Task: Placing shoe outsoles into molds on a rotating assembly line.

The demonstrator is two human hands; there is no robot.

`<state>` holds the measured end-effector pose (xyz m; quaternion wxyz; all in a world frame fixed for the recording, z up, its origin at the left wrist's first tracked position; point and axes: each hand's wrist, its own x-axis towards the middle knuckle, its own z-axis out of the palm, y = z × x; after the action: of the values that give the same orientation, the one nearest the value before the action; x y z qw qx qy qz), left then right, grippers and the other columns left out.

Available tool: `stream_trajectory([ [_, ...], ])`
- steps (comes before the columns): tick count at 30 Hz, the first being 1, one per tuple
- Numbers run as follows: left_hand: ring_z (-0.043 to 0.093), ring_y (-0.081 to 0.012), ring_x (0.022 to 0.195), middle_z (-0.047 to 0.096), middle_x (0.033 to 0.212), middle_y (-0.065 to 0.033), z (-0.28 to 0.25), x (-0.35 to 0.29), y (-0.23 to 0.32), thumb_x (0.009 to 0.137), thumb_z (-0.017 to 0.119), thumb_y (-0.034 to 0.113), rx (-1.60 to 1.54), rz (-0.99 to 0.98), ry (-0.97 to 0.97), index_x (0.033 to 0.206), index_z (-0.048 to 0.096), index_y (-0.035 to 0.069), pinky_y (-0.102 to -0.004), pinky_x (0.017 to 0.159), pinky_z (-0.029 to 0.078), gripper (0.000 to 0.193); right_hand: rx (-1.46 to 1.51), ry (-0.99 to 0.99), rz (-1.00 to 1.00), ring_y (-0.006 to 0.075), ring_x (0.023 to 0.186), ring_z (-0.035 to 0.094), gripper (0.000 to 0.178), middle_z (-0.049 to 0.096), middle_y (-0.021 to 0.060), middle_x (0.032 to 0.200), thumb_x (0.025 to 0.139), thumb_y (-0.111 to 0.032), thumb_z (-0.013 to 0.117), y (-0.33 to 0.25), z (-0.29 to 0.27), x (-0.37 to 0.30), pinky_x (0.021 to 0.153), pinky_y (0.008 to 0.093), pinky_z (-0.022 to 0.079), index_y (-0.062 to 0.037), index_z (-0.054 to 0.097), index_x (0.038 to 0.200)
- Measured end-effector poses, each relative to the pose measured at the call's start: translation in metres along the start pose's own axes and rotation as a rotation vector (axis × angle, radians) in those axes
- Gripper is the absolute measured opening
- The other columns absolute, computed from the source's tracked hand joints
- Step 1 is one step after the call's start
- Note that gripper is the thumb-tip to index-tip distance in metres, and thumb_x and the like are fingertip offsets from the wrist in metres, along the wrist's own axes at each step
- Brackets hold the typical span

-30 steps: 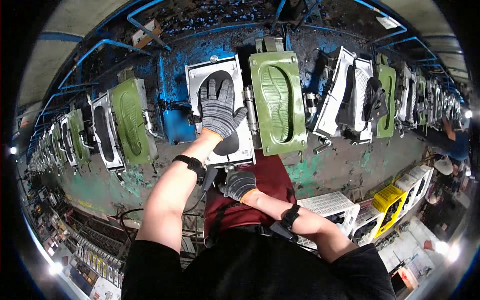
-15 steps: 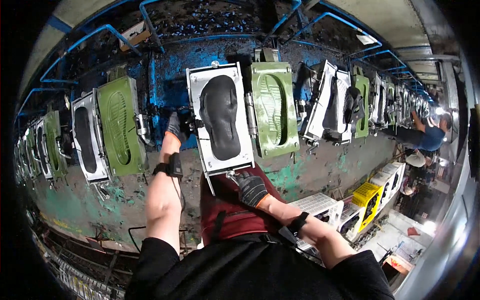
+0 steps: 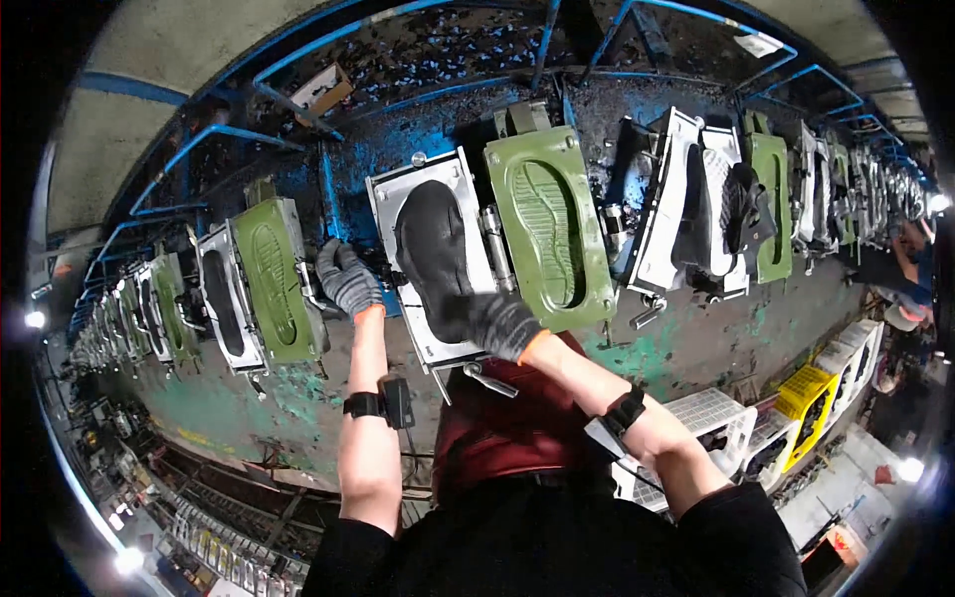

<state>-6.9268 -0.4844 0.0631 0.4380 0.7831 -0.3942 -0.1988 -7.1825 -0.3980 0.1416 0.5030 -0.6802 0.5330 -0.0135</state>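
Observation:
Before me stands a mould: a white metal plate bearing a black shoe sole, hinged beside a green mould half with a ribbed sole-shaped hollow. My right hand, in a grey knit glove, reaches over the near end of the black sole; its dark fingertips blur into the sole, so their grip is unclear. Just below that hand, a metal lever handle sticks out from the plate's near edge. My left hand, gloved alike, is beside the plate's left edge with fingers stretched out, holding nothing visible.
Similar white-and-green moulds, such as one green half at left and one white plate at right, run in a row both ways. Blue rails stand behind. White crates and a yellow crate sit at lower right. A person works far right.
My right hand has left the lever handle and moved up onto the sole's near end. My left hand has shifted slightly down beside the plate. The view has turned, so the row appears tilted.

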Motion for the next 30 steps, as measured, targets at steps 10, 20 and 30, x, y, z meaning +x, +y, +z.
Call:
stream_trajectory([
  [10, 0.058, -0.0382, 0.128, 0.063, 0.135, -0.0217, 0.065, 0.015, 0.06, 0.096, 0.058, 0.01, 0.532, 0.819, -0.571, 0.136, 0.062, 0.002, -0.0442, 0.116, 0.04, 0.041, 0.48, 0.671, 0.14, 0.0388, 0.102, 0.07, 0.033, 0.073, 0.0238, 0.108, 0.078, -0.019, 0.076, 0.009, -0.063, 0.184, 0.091, 0.0441, 0.056, -0.0054, 0.074, 0.108],
  [20, 0.073, -0.0201, 0.099, 0.077, 0.107, -0.0132, 0.062, 0.047, 0.058, 0.085, 0.069, -0.003, -0.003, 0.311, -0.877, 0.117, 0.072, 0.002, -0.0321, 0.094, 0.057, 0.033, 0.766, 0.649, 0.056, 0.0269, 0.085, 0.072, 0.023, 0.076, 0.0186, 0.097, 0.081, -0.008, 0.08, 0.008, -0.048, 0.186, 0.076, 0.034, 0.056, -0.002, 0.073, 0.101],
  [30, 0.064, -0.0356, 0.107, 0.069, 0.105, -0.0178, 0.089, 0.053, 0.075, 0.083, 0.069, 0.004, 0.136, 0.794, -0.999, 0.107, 0.074, 0.003, -0.0431, 0.096, 0.051, 0.025, -0.373, 0.767, -0.053, 0.038, 0.096, 0.062, 0.018, 0.066, 0.0181, 0.105, 0.082, -0.018, 0.075, 0.03, -0.044, 0.156, 0.087, 0.0475, 0.05, -0.0101, 0.076, 0.098],
])
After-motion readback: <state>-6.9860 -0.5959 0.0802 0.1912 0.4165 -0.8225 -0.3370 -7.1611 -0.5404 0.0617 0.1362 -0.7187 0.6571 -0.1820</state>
